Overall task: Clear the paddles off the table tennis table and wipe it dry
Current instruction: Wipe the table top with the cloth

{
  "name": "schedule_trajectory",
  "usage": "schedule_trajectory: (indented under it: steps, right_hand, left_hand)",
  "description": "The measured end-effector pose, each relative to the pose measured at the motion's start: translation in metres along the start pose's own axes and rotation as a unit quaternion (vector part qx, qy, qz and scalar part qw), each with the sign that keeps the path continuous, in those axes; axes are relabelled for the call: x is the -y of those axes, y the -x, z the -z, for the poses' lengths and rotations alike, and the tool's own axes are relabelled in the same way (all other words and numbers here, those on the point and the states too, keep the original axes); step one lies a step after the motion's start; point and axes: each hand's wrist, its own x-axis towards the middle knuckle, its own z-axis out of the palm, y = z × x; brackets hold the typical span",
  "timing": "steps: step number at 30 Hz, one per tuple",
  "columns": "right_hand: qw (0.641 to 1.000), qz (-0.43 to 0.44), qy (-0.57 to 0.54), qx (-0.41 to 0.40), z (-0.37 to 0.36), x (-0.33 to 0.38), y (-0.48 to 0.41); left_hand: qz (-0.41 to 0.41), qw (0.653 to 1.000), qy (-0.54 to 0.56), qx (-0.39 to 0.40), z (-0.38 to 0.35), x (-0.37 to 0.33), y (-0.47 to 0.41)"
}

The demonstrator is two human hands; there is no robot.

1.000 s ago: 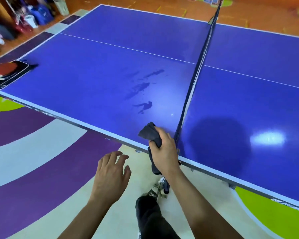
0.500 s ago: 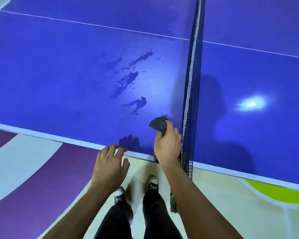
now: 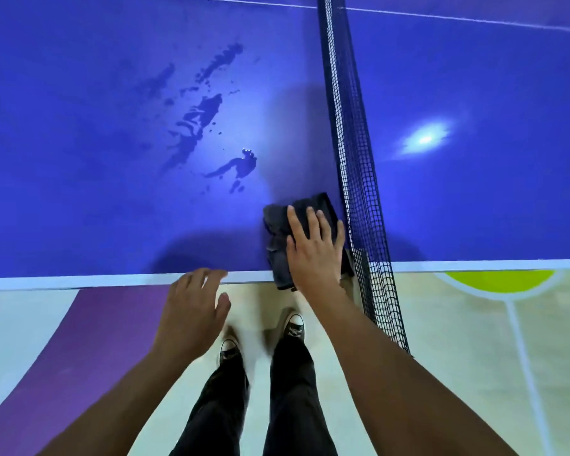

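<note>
- Blue tabletop [image 3: 79,192], wet patches [image 3: 195,126] left of net [image 3: 352,159].
- Right hand [image 3: 313,245]: flat fingers pressing dark cloth [image 3: 277,232] at near edge, beside net.
- Left hand [image 3: 191,311]: relaxed open, empty, by near edge.

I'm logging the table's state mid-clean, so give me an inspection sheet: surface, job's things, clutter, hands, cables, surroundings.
Surface: blue table has wet patches left of the net; light glare to the right of the net.
Job's things: dark cloth lies at the near edge beside the net, partly overhanging; no paddles in view.
Clutter: nothing seen.
Hands: right hand presses flat on the cloth; left hand hovers at the table's near edge, holding nothing.
Cables: nothing seen.
Surroundings: floor with purple, cream and green markings; the person's shoes below the edge.
</note>
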Motion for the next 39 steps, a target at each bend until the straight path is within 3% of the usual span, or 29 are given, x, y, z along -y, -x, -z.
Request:
schedule_trajectory:
  steps: [8,13,20,33,39]
  right_hand:
    - [0.999,0.032,-0.024,-0.016,-0.014,-0.007,0.000]
    - [0.997,-0.009,-0.027,-0.067,-0.028,-0.005,0.007]
    - [0.998,-0.049,-0.015,-0.048,-0.027,-0.004,-0.034]
    - [0.996,-0.043,-0.048,-0.062,0.007,-0.018,-0.301]
    - [0.992,-0.039,-0.107,-0.057,0.028,-0.023,-0.452]
  left_hand:
    - [-0.022,0.999,0.033,-0.009,0.008,0.000,-0.037]
    - [-0.031,0.999,0.021,-0.024,0.011,0.005,-0.063]
    - [-0.058,0.998,-0.004,-0.018,0.025,0.011,-0.122]
    - [-0.098,0.991,-0.050,-0.080,0.065,0.004,-0.370]
    - [-0.071,0.991,-0.069,-0.090,0.061,0.001,-0.445]
